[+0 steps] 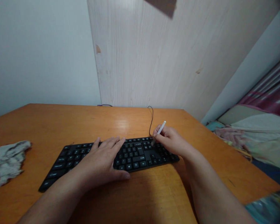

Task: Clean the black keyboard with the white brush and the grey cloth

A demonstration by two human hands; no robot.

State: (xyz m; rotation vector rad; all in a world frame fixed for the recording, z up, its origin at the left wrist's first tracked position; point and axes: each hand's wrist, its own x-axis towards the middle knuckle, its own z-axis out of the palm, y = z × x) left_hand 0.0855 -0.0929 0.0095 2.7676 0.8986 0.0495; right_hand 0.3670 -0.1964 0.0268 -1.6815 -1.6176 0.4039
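I have the left hand (102,160) flat across the black keyboard (135,153) on the counter (84,124), fingers loosely apart — a useful brace. The right hand's (170,140) fingers are clamped on a white-handled tool (161,128), tip at the keys; I'd use light, short strokes. White legends show, mostly too small to read — no brand legible.

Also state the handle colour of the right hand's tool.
The handle is white, clearest in the head view.
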